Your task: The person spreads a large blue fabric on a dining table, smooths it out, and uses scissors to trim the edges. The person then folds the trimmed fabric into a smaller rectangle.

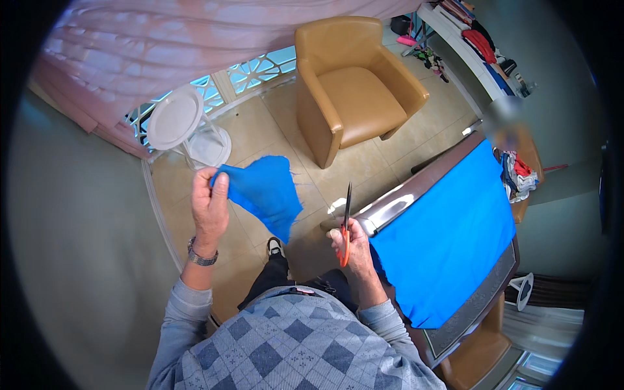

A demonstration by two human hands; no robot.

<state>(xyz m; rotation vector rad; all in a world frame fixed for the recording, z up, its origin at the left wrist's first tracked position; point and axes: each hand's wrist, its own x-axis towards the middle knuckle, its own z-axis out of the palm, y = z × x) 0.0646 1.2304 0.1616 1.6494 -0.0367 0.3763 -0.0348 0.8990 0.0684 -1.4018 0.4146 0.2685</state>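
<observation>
Raised on the left, my left hand [211, 205] pinches the corner of a small blue fabric piece [270, 192], which hangs out to the right with frayed edges. My right hand [354, 247] is closed round the orange handles of a pair of scissors [346, 224]. Their dark blades point up and away from me and look closed together. A large blue cloth [448, 240] lies spread over the table [448, 335] to the right of my right hand. The scissors and the small piece are apart.
A tan armchair [357, 97] stands ahead on the tiled floor. To its left is a white round side table [175, 120] by a pink curtain [162, 45]. Clothes [478, 45] lie on a white surface at the far right. Another tan chair [478, 354] stands beyond the table.
</observation>
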